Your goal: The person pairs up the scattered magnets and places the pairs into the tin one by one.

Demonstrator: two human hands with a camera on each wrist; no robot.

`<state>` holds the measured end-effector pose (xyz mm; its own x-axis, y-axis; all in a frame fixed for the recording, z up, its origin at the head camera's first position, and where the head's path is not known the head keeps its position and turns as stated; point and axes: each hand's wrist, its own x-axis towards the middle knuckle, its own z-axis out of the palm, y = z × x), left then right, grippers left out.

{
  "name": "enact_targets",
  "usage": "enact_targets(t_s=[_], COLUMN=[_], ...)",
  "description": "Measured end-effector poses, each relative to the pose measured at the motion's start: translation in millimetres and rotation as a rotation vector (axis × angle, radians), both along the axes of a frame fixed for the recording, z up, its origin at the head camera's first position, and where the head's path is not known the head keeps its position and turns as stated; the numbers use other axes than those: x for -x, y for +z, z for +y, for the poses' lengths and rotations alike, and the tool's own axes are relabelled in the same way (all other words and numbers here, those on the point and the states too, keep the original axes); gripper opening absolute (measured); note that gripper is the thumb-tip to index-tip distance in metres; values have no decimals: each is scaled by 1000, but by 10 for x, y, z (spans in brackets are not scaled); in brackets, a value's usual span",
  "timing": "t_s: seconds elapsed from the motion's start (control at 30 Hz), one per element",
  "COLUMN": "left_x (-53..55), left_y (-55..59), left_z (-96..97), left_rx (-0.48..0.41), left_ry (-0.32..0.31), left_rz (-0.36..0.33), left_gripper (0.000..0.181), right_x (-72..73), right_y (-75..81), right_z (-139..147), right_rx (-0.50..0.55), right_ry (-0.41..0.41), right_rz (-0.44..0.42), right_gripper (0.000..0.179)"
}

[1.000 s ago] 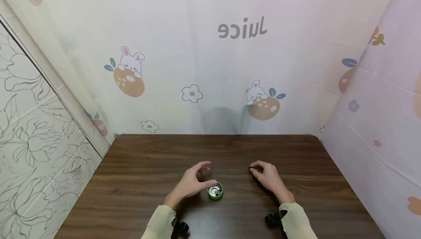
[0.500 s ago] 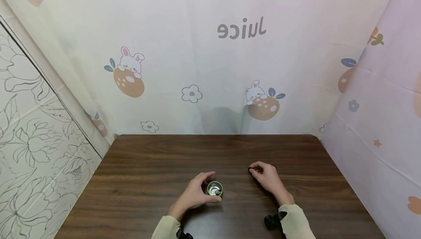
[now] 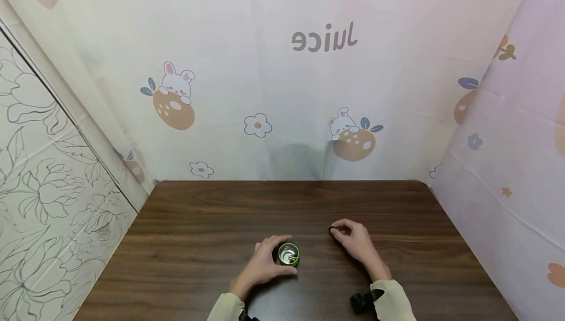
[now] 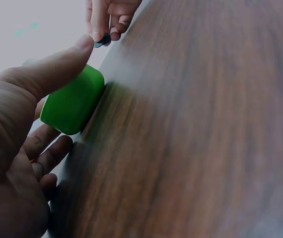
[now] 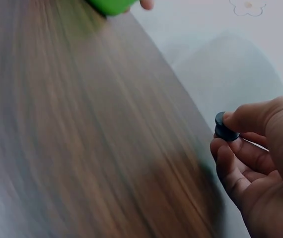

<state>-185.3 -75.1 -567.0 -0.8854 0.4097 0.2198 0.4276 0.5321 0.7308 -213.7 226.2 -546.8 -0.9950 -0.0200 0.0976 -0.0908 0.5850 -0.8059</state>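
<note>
A small round green tin (image 3: 289,265), with no lid on it, stands on the table; a small silvery piece or reflection shows inside. My left hand (image 3: 262,264) reaches around it, thumb on the near side and fingers on the far side. In the head view, gaps show between the tin and the fingertips. The left wrist view shows the tin's green wall (image 4: 77,101) behind the thumb. To the right, my right hand (image 3: 356,240) pinches a small dark spool-shaped piece (image 5: 226,128) between thumb and fingers, slightly above the table.
The dark wood-grain table (image 3: 198,213) ends at a patterned cloth backdrop (image 3: 265,66). Another printed cloth (image 3: 521,139) hangs on the right, and a floral panel (image 3: 53,188) is on the left. Each wrist wears a black camera (image 3: 362,303).
My left hand has moved right and toward me, so that thumb and fingers now flank the tin. The right hand, still pinching the dark piece, has shifted slightly left. The tin has stayed put.
</note>
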Motion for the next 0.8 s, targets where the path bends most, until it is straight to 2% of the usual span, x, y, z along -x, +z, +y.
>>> enact_targets(t_s=[0.3,0.5,0.8], left_x=[13,15,23], left_y=[-40,-35,-23], left_z=[-1,3,4], left_rx=[-13,-19,-3], left_ry=[14,18,13], left_rz=[-6,-6,-16], left_gripper=[72,67,64], right_x=[-42,-76,-130], right_y=[-7,-23,36], right_z=[-215,-396,-655], right_rx=[132,160,185], right_ry=[21,96,207], right_rz=[11,-4,-35], right_gripper=[9,8,8])
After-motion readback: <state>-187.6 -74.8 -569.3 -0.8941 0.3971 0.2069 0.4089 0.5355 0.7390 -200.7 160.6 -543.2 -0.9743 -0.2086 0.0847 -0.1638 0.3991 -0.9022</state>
